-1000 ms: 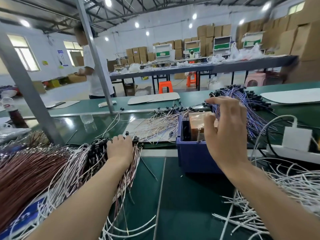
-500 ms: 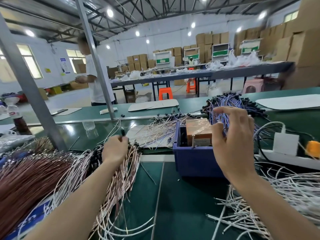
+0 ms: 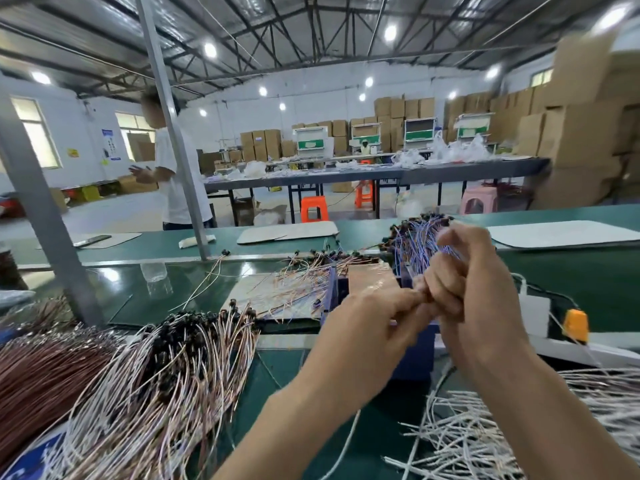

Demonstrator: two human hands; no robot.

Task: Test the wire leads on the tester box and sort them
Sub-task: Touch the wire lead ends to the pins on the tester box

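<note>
The tester box (image 3: 412, 355) is a blue tub with a copper-coloured block (image 3: 372, 278) on top, in the middle of the green bench. Just above its right side my left hand (image 3: 374, 323) and my right hand (image 3: 467, 285) meet fingertip to fingertip, pinching one thin wire lead that the fingers mostly hide. A white wire (image 3: 343, 445) hangs below my left forearm. Pink-white leads with black heads (image 3: 180, 362) are heaped at the left. Behind my right hand lies a bundle of blue-purple leads (image 3: 412, 240). More pinkish leads (image 3: 298, 282) are spread on a card behind the box.
Brown wires (image 3: 41, 372) are piled at far left, white wires (image 3: 485, 441) at lower right. A white power strip (image 3: 535, 315) with an orange plug (image 3: 576, 325) sits right of the box. Grey posts (image 3: 45, 209) rise at left. A person (image 3: 180, 174) stands beyond the bench.
My left hand has left the pink-white heap and swung right to the box. My right hand has come down off the blue-purple bundle and curled its fingers against the left fingertips.
</note>
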